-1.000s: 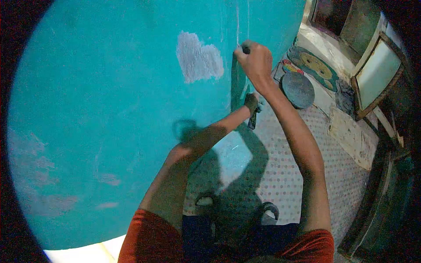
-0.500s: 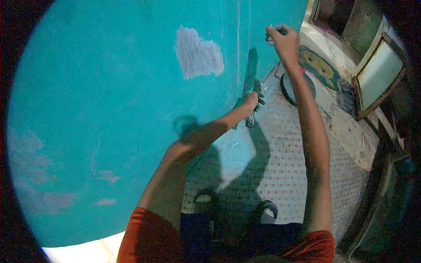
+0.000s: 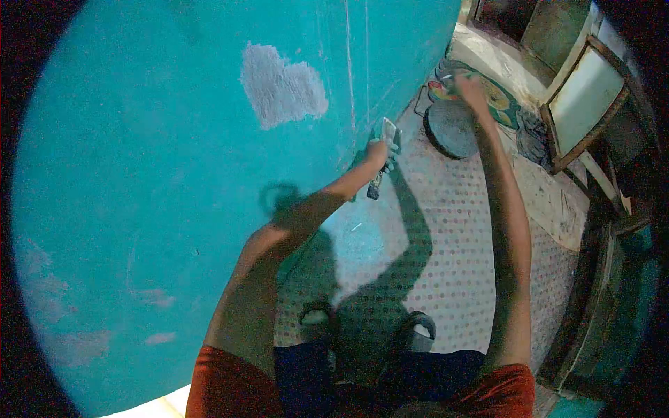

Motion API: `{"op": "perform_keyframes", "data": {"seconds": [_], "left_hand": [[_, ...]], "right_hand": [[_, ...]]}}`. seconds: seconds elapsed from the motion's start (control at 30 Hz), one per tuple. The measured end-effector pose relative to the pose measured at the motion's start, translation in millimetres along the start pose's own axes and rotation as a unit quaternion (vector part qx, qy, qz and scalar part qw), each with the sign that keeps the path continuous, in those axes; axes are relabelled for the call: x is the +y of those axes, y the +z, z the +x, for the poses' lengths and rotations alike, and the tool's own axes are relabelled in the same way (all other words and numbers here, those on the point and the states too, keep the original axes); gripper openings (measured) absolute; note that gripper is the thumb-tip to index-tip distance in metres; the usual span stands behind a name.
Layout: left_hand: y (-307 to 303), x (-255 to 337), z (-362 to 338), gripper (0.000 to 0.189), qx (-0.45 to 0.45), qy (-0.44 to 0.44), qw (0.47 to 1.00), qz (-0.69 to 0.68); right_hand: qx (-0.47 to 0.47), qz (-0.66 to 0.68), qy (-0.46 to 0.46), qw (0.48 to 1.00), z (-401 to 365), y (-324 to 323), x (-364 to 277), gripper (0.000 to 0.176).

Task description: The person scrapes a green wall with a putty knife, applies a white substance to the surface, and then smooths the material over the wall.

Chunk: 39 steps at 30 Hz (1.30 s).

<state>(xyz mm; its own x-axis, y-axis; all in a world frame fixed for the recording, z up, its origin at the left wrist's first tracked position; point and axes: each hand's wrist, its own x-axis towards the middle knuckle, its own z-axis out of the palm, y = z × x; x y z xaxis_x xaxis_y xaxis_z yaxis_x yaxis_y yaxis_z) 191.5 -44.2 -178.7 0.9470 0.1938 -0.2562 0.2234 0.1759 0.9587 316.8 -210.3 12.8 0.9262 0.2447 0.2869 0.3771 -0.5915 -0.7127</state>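
Observation:
My left hand [image 3: 378,155] is closed around a putty knife [image 3: 390,130]. Its pale blade points up beside the turquoise wall [image 3: 174,174], and the dark, stained handle sticks out below my fist. My right hand [image 3: 468,89] is stretched forward over the floor near the wall's edge, just above a round dark bucket [image 3: 449,131]. Its fingers look curled together but are blurred, and what they hold, if anything, is hidden. On the wall, left of my left hand, is a rough grey putty patch [image 3: 282,87].
A colourful mat or sheet [image 3: 496,94] lies behind the bucket. To the right leans a wood-framed panel [image 3: 587,104], with a flattened pale sheet [image 3: 550,195] below it. My feet stand on a dotted tile floor [image 3: 456,258], partly in shadow.
My right hand has moved away from the wall, over beside the bucket. The putty knife has turned in my left hand, so its pale blade shows. The view has shifted slightly right.

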Motion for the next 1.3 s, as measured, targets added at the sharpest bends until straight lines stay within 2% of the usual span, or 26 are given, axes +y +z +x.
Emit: {"op": "perform_keyframes", "data": {"seconds": [0.03,0.13,0.23,0.3,0.4,0.5,0.8,1.1,1.2,1.27,1.3], "left_hand": [[0,-1,1,0.029,-0.003,-0.001,1.000,-0.002],[-2,-5,1,0.029,0.008,-0.013,1.000,0.012],[0,-7,-2,0.030,0.015,-0.019,0.999,0.023],[2,-9,0,0.030,0.014,-0.021,0.999,0.022],[4,-6,-1,0.031,0.016,-0.023,0.999,0.022],[1,-7,-2,0.031,0.018,-0.021,0.999,0.024],[0,-10,-2,0.033,0.018,-0.021,0.999,0.035],[4,-29,15,0.035,-0.002,-0.027,0.998,0.049],[-1,-14,-9,0.036,0.004,0.024,0.999,0.039],[-3,-4,-13,0.037,0.001,0.035,0.998,0.054],[-3,-2,-14,0.037,-0.001,0.039,0.997,0.062]], "right_hand": [[0.176,-0.042,-0.009,0.983,0,2,3,0.035],[0.230,-0.025,-0.137,0.963,-6,9,-19,0.034],[0.043,0.086,-0.194,0.976,-42,20,-78,0.033],[0.002,0.104,-0.208,0.972,-63,38,-108,0.033],[0.061,0.163,-0.262,0.949,-70,70,-130,0.031],[0.113,0.079,-0.248,0.959,-72,77,-143,0.027],[0.148,-0.018,-0.265,0.953,-76,66,-162,0.023],[0.143,-0.009,-0.262,0.954,-52,61,-160,0.026],[0.202,-0.030,-0.241,0.949,-19,49,-134,0.027],[0.153,0.036,-0.185,0.970,-4,31,-119,0.025],[0.040,0.167,-0.126,0.977,1,23,-106,0.025]]}}
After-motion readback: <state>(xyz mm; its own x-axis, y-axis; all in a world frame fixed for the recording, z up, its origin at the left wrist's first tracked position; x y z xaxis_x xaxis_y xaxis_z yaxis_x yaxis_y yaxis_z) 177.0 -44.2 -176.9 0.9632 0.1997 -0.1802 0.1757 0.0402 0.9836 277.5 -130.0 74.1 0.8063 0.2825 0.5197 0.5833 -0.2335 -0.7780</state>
